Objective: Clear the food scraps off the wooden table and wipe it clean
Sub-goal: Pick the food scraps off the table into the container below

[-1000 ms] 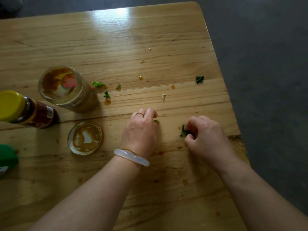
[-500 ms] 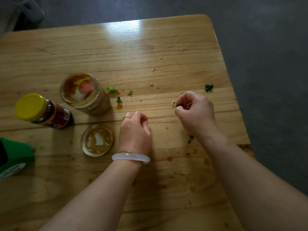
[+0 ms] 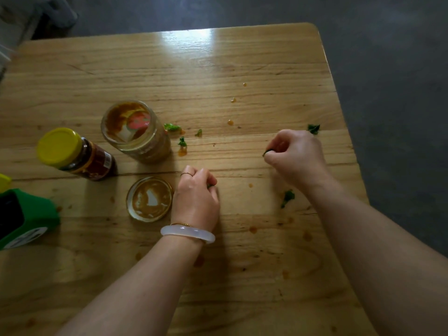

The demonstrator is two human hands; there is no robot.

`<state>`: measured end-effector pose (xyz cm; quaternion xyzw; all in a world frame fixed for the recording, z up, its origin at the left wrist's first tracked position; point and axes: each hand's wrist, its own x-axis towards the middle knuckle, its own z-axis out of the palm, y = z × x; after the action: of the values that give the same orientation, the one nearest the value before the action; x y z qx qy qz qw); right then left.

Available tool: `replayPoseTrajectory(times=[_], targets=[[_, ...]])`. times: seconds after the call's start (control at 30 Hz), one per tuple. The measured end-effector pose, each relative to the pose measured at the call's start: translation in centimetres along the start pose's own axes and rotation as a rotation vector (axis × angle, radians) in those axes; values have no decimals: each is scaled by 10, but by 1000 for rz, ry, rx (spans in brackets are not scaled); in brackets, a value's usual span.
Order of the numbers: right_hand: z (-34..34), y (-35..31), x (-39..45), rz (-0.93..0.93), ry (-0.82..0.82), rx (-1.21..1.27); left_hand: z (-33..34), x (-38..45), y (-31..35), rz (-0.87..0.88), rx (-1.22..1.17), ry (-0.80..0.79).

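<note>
Scraps (image 3: 287, 197) still dot the table (image 3: 242, 57), sauce spots unwiped; my right hand (image 3: 297, 157) pinches a green bit, left hand (image 3: 195, 198) curled round another.

On the wooden desk (image 3: 218, 69), the open glass jar smeared with brown sauce (image 3: 137, 132) stands left of centre. The dark jar with a yellow lid (image 3: 75, 154) is to its left, and the round sauce-coated metal lid (image 3: 149, 199) lies in front of it. A green plastic container (image 3: 26, 217) sits at the left edge. Small green leaf scraps (image 3: 181, 141) lie just right of the open jar; another green leaf scrap (image 3: 287, 197) lies nearer the right edge, and a third dark green leaf scrap (image 3: 314, 128) is behind it.
</note>
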<state>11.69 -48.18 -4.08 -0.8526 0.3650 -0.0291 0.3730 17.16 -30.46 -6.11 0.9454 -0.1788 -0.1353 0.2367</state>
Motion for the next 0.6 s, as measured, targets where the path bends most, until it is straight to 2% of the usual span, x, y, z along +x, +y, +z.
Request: replayPoseTrajectory(times=[0.1,0.23,0.37,0.43,0.6], targets=[[-19,11,-19,69,-137,129,1,-4,4,71,-22,13],[-25,27,-40,83,-265,-24,7,-11,16,165,-28,-55],[-23,34,-54,55,-399,-71,17,-21,30,210,-56,-126],[-15,37,-59,-19,-380,-179,22,-26,33,223,-70,-161],[-5,43,-62,-132,-151,-266,27,-33,35,211,-40,-158]])
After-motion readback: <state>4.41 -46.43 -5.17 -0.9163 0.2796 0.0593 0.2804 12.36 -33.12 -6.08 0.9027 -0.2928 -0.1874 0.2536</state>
